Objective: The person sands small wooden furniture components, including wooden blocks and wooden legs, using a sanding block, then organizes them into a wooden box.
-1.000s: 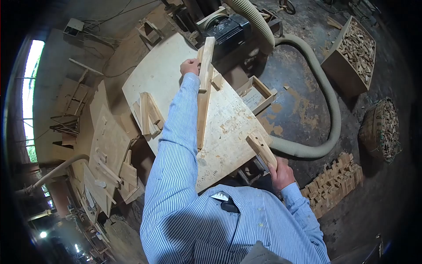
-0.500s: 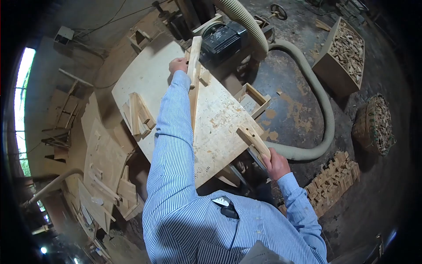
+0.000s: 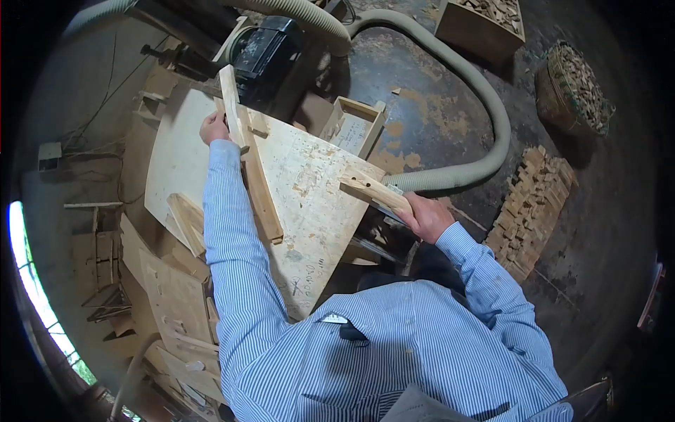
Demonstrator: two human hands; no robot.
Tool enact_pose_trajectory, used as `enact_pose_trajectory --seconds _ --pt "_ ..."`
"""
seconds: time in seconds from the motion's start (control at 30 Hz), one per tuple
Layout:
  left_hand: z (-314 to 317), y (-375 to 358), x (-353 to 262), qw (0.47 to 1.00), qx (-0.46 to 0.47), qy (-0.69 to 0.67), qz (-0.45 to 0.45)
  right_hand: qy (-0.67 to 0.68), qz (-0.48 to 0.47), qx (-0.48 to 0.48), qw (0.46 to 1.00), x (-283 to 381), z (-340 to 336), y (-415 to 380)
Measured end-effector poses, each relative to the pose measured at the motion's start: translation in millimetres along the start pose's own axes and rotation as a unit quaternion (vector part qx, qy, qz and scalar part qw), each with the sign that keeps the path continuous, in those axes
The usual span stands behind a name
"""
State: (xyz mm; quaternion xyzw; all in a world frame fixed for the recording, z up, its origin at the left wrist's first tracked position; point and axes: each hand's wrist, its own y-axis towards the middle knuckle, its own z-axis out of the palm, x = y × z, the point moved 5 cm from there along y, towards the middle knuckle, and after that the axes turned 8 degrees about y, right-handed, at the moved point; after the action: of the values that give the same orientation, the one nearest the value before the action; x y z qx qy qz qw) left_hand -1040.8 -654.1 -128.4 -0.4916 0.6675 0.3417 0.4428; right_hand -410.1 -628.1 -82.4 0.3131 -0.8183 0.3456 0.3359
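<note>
My right hand [image 3: 430,216] is closed around the near end of a wooden piece with dark holes [image 3: 376,191]. That piece's far end hangs over the right edge of the pale wooden board table [image 3: 306,239]. With my left arm stretched forward, my left hand [image 3: 215,129] is closed at the side of an upright-looking wooden bar [image 3: 230,102]; what its fingers grip is hidden. Under and beside the bar, a long wooden strip [image 3: 261,200] lies on the board, with a small wood block [image 3: 258,125] to its right.
A black motor [image 3: 266,48] stands behind the board. A ribbed hose [image 3: 496,119] curves across the floor. An open wooden box [image 3: 376,133] sits at the board's right. A basket of offcuts [image 3: 555,98], a crate [image 3: 471,35] and stacked wood blocks [image 3: 524,218] are farther right.
The view has turned, moving the scene left and up. My right hand has swung the holed wooden piece flatter, pointing more leftward. My left hand stays by the bar.
</note>
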Motion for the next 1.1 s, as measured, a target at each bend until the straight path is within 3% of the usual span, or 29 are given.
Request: enact_pose_trajectory --seconds 0.17,0.33,0.5,0.67,0.73,0.83,0.97,1.03,1.1 --pt "-2 -21 -16 0.999 -0.026 -0.043 -0.005 0.001 -0.012 -0.009 1.000 13 -10 0" --pt "-20 -71 -40 0.985 -0.027 -0.140 -0.099 0.020 0.013 0.027 0.999 19 -18 1" --pt "-45 -157 -82 0.997 -0.017 -0.048 -0.058 0.063 -0.006 0.020 0.998 11 -26 1" --pt "-27 -284 -106 0.996 0.089 0.030 -0.007 0.087 -0.017 0.049 0.995 0 -26 2" --pt "-6 -344 -133 0.980 0.158 0.121 0.002 0.106 -0.026 0.053 0.993 -2 -30 0" --pt "22 -413 -140 0.967 0.236 0.093 -0.007 0.123 -0.045 0.057 0.990 -11 -34 -11" --pt "41 -472 -137 0.964 0.235 0.040 -0.118 0.134 -0.073 0.051 0.987 -24 -33 -24" --pt "45 -487 -139 0.965 0.218 0.019 -0.147 0.157 -0.129 -0.019 0.979 -30 -43 -30" --pt "48 -499 -142 0.965 0.215 0.005 -0.151 0.183 -0.135 -0.029 0.973 -41 -49 -29"
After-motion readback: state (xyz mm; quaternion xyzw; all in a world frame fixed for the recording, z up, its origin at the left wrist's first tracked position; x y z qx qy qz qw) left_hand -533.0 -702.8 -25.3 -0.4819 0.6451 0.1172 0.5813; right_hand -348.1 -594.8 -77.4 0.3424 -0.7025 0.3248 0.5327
